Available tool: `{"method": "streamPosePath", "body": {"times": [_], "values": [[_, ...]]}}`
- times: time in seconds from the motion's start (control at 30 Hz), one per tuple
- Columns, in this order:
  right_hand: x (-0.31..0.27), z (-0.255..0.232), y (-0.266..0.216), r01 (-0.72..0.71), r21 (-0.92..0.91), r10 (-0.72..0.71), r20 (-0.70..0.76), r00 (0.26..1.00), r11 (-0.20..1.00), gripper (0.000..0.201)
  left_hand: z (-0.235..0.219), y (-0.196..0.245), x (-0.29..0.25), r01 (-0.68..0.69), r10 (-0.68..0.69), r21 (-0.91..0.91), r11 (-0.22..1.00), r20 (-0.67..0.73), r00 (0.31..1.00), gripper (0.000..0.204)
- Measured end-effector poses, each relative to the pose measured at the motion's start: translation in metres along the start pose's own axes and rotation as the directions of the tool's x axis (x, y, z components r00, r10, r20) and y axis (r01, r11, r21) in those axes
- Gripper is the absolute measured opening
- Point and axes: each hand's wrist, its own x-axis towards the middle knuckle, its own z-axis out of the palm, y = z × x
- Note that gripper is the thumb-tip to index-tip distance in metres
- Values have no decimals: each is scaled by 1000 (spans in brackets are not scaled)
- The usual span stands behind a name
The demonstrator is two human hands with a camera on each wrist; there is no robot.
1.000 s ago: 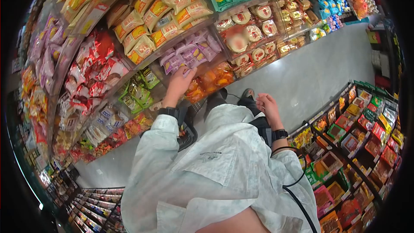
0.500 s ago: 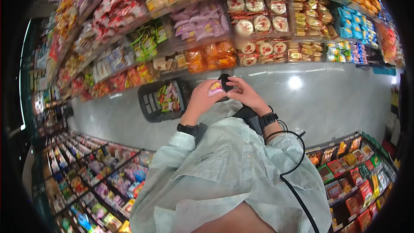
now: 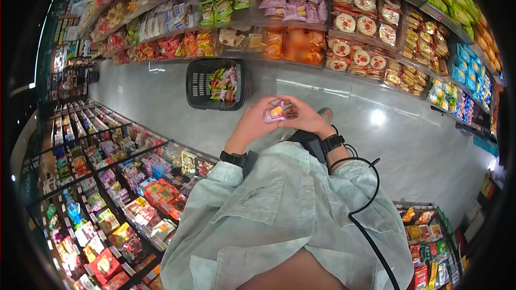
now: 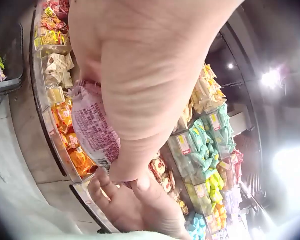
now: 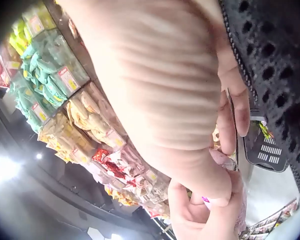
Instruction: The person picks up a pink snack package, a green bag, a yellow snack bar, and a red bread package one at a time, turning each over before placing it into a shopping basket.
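Observation:
A small purple-and-white snack packet (image 3: 275,113) with a yellow picture on its front is held between both hands in front of the body. My left hand (image 3: 253,122) grips it from the left. My right hand (image 3: 307,116) pinches its right end, the thumbs of both hands close together there. In the left wrist view, the printed back of the packet (image 4: 94,122) faces the camera, with rows of small text and a barcode near its lower end. The right wrist view shows only a strip of it past the fingers.
A black shopping basket (image 3: 192,87) holding several green and purple packets stands on the grey floor ahead to the left. Beyond it runs a snack shelf with purple packets (image 3: 293,11), orange bags (image 3: 274,43) and round white-topped packs (image 3: 344,22). More racks (image 3: 129,182) stand behind on the left.
The left hand has come away from the purple packets on the shelf with one packet. Both hands have met around it before the body, and the view has turned so the basket shows.

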Motion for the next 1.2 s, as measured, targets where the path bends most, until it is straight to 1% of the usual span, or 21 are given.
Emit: {"method": "streamPosePath", "body": {"times": [0.03,0.07,0.13,0.17,0.23,0.27,0.33,0.43,0.47,0.6,0.67,0.73,0.77,0.87,0.97,1.0,1.07,1.1,1.17,1.2], "values": [[2,5,-1,-12,-32,13,20,1000,999,80,-2,-5,-5,-7,7,-15,1000,-12,1000,67],[5,11,-1,-25,-65,28,40,999,998,79,-5,-9,-11,14,-15,-34,999,-18,1000,67],[16,23,7,-34,-63,39,71,997,997,74,-13,-19,-24,57,-60,-76,995,-32,998,65],[22,30,12,-38,-61,43,87,995,997,71,-16,-29,-32,51,-56,-88,995,-59,997,65],[35,47,12,-90,-90,99,107,989,992,67,-24,-51,-45,32,-45,-108,994,-115,992,64],[42,57,13,-115,-104,127,114,985,988,65,-31,-63,-53,25,-35,-87,996,-124,992,64],[59,76,18,-160,-92,169,103,980,983,64,-47,-87,-68,5,-11,-44,999,-135,991,64],[82,100,26,-245,-97,252,66,965,965,60,-74,-130,-93,61,-80,-121,991,-156,984,60],[90,108,28,-275,-104,281,48,959,956,59,-84,-146,-99,46,-65,-123,991,-153,986,60],[122,149,41,-309,-148,310,-12,951,940,53,-113,-212,-115,-7,-19,-169,986,-146,989,58],[141,166,47,-339,-194,340,-30,940,920,51,-127,-237,-123,-18,-10,-187,982,-151,989,59],[161,186,40,-378,-254,383,-31,923,890,50,-145,-255,-138,-6,-22,-179,984,-157,987,59],[169,200,40,-396,-270,404,-30,914,877,50,-149,-266,-145,-16,-21,-199,980,-183,983,60],[200,221,44,-418,-329,451,29,892,847,50,-160,-289,-164,43,-111,-286,957,-225,968,63],[228,232,48,-442,-425,515,70,854,790,52,-161,-307,-177,109,-236,-489,865,-205,950,65],[236,235,48,-436,-448,525,92,846,781,51,-157,-309,-180,126,-276,-526,841,-218,936,64],[258,242,49,-408,-485,531,143,835,773,51,-156,-315,-183,155,-353,-584,797,-242,904,64],[270,246,48,-393,-506,538,175,825,768,50,-156,-317,-185,153,-377,-586,796,-281,882,63],[296,254,45,-354,-541,543,239,805,763,48,-158,-321,-185,150,-418,-581,800,-360,834,60],[309,255,46,-337,-546,539,263,800,767,47,-160,-321,-183,157,-466,-619,770,-377,800,59]]}}
